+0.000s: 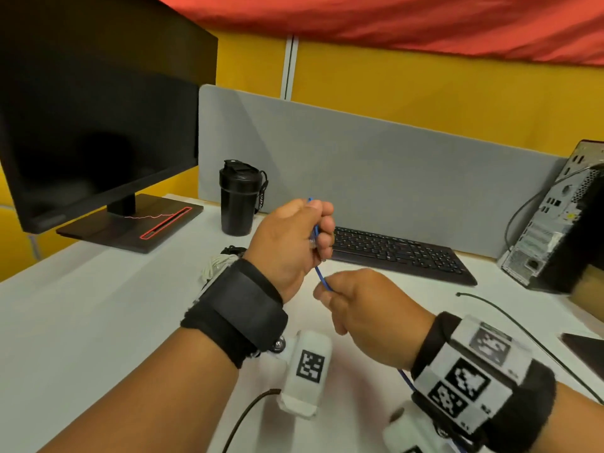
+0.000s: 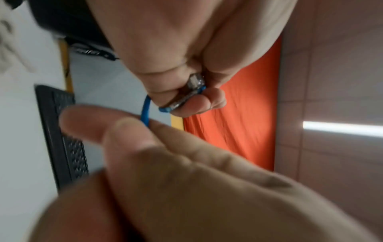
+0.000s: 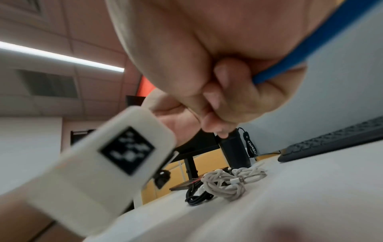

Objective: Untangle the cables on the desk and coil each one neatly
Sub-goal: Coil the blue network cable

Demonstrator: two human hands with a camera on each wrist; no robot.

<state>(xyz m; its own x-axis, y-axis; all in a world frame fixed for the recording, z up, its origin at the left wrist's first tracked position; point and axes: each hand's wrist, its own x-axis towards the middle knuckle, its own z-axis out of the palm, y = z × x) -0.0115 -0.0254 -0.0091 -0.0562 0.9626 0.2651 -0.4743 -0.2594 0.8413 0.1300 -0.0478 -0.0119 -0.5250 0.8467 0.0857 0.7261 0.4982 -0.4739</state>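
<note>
A thin blue cable runs taut between my two hands above the white desk. My left hand is raised and grips the cable's upper part in a fist, with its metal-and-blue plug held between the fingers. My right hand sits just below and pinches the same blue cable, which trails on under that wrist. A bundled white cable and a black cable lie on the desk behind my left wrist. Another thin black cable lies loose at the right.
A black monitor on its stand fills the left. A black bottle stands beside it, and a black keyboard lies before the grey partition. A PC tower stands at the far right.
</note>
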